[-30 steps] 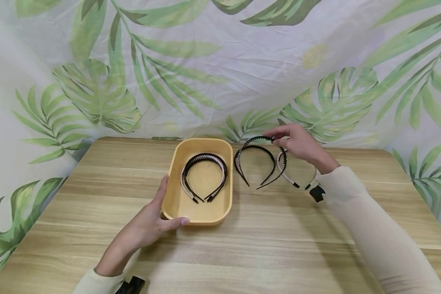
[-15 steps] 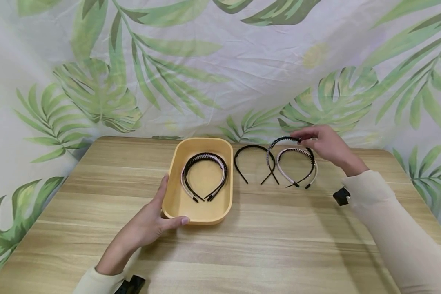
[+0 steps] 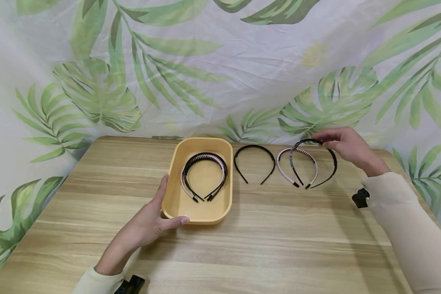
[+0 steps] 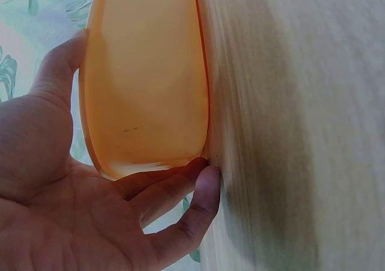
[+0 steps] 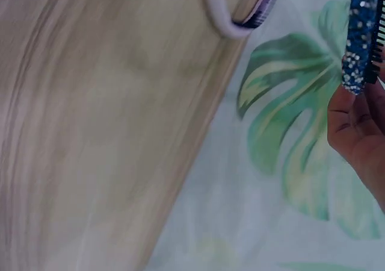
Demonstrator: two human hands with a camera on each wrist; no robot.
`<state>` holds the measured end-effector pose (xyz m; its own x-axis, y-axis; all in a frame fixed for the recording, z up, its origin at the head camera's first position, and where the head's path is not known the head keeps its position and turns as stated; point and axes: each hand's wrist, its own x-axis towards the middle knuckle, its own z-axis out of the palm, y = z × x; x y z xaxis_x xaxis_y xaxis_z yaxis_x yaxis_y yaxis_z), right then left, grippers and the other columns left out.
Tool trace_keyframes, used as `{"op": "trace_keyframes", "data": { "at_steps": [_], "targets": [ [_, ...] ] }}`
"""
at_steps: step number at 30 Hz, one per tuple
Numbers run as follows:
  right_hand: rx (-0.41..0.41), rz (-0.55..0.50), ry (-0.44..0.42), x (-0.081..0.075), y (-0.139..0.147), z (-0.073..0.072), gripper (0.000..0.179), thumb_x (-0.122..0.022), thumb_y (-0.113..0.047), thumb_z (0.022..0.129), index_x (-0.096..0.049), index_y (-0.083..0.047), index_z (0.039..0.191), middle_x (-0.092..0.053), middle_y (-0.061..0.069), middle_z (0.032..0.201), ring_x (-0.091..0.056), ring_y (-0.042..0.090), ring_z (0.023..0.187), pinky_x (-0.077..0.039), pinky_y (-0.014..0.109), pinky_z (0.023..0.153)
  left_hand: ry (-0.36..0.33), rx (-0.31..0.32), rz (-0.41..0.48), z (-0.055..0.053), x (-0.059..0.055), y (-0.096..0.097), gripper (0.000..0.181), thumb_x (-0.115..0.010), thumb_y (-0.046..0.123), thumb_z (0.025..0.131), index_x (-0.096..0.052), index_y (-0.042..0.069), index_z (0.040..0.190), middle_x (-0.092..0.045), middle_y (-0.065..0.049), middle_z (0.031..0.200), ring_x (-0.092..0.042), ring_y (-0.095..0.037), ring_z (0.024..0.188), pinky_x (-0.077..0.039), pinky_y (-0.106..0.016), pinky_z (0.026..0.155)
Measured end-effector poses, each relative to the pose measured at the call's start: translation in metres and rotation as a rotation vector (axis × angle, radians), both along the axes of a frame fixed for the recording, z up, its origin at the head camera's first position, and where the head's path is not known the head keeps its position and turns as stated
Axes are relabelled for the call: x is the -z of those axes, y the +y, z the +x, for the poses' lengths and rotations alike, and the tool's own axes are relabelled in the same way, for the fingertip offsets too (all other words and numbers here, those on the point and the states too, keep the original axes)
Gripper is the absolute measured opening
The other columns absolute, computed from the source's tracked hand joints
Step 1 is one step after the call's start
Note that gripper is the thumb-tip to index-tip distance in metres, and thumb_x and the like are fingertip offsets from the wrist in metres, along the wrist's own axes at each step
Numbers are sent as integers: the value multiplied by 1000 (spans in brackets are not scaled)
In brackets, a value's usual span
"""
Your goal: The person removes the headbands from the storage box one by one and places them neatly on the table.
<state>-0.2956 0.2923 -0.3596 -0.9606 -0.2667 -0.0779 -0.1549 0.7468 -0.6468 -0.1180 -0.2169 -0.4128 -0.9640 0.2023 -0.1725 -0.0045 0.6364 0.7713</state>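
Observation:
My left hand (image 3: 149, 223) holds a yellow tub (image 3: 204, 212) by its near left corner, thumb on the front rim. The left wrist view shows its fingers (image 4: 165, 199) curled against the tub's wall. Inside the tub lie several nested headbands (image 3: 206, 156), black and pale pink. My right hand (image 3: 349, 148) pinches a black headband (image 3: 336, 165) near the top of its arch. Blue and silver glitter covers its outside in the right wrist view, with comb teeth along the inside. The held headband overlaps a pale pink headband (image 3: 284, 175) on the table in the head view.
A plain black headband (image 3: 255, 146) lies between the tub and the pink one. The wooden table (image 3: 242, 249) ends at the back against a leaf-print cloth (image 3: 191, 73). Each wrist carries a small black camera.
My right hand has moved to the right with the glitter headband, from over the plain black headband to past the pink one. The left hand and the tub have stayed in place.

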Motion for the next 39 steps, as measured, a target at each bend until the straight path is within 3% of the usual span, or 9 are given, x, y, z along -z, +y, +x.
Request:
{"op": "trace_keyframes", "data": {
  "at_steps": [4,13,16,19,23,29,32,39],
  "targets": [
    [9,5,-5,5,12,-3,36,-57,-8,107,-64,-2,143,-62,24,144,-57,-16,93,-48,15,82,6,2,-5,0,0,0,132,-84,44,89,20,17,166,-15,-33,170,-45,-48,145,-33,-65,119],
    [27,50,-13,18,35,-10,35,-53,-1,107,-64,5,139,-63,31,138,-55,-14,91,-50,16,77,3,-1,-3,0,0,0,132,-84,44,89,19,17,167,-13,-30,172,-43,-46,147,-32,-63,120],
    [25,68,-20,20,42,-10,34,-52,-1,107,-64,6,138,-64,31,136,-59,-6,96,-51,18,77,0,-4,-2,0,0,1,132,-84,44,88,19,18,167,-13,-30,172,-43,-45,147,-32,-63,120],
    [26,96,-32,22,48,-11,34,-52,-1,107,-64,6,138,-64,32,135,-65,13,104,-52,21,78,0,-3,-5,0,0,1,132,-84,44,89,19,18,167,-12,-29,172,-43,-45,147,-32,-63,120],
    [31,105,-57,24,54,-12,36,-50,0,107,-62,7,140,-63,33,137,-63,38,119,-55,30,83,-1,-3,-3,0,0,0,132,-84,44,89,19,17,167,-13,-29,172,-42,-46,148,-31,-63,120],
    [41,107,-90,26,62,-13,38,-46,2,107,-59,7,142,-58,35,142,-56,48,129,-55,47,93,5,-5,-6,0,0,0,132,-84,42,89,19,17,167,-15,-31,171,-43,-47,146,-31,-64,120],
    [44,118,-82,27,65,-14,38,-46,3,107,-60,7,141,-58,35,141,-55,48,128,-55,44,91,6,-4,-2,0,-1,0,132,-84,42,89,19,18,167,-15,-30,171,-43,-46,147,-32,-64,120],
    [53,124,-70,30,71,-18,36,-47,5,105,-62,9,138,-60,36,138,-56,47,125,-51,22,77,6,1,-4,1,-1,0,132,-84,43,89,20,18,166,-13,-31,171,-42,-47,147,-31,-65,120]
  ]
}}
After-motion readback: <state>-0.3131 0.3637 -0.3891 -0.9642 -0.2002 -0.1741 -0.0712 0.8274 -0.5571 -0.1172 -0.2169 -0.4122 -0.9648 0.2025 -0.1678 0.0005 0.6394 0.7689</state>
